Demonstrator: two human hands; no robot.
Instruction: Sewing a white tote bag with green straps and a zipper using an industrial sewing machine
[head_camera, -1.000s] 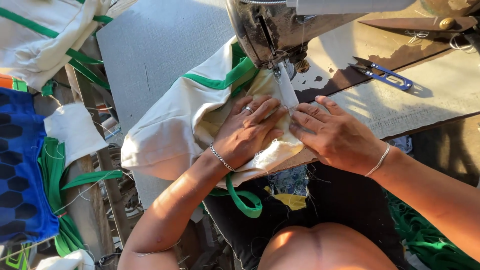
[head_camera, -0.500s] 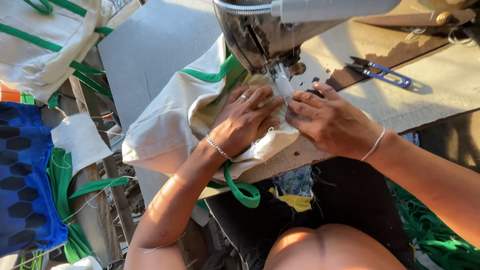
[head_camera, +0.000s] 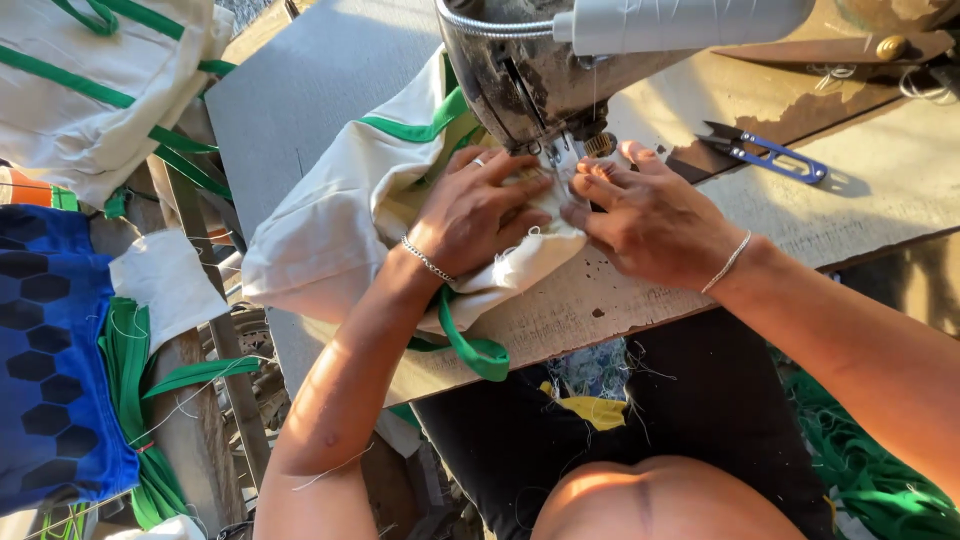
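From the head view we see the left hand (head_camera: 470, 215) laid flat on a cream fabric bag (head_camera: 330, 230) with green trim, its fingers spread and pressing the cloth down onto the wooden worktop (head_camera: 620, 300). The right hand (head_camera: 655, 220) rests just beside it, fingers loosely extended and fingertips bearing on the same fold of cloth; neither grip is pinching anything that we can make out. Both sets of fingertips sit right under the head of the sewing machine (head_camera: 540, 70), where the needle area meets the fabric. The bag bunches to the left of the machine and spills over the worktop's near edge, and a green strap (head_camera: 470, 345) hangs down from it. Farther right on the worktop lie blue-handled thread snips (head_camera: 770, 155), well apart from the hands. At far left we see a pile of cream bags (head_camera: 90, 90) and a blue patterned cloth (head_camera: 50, 360).
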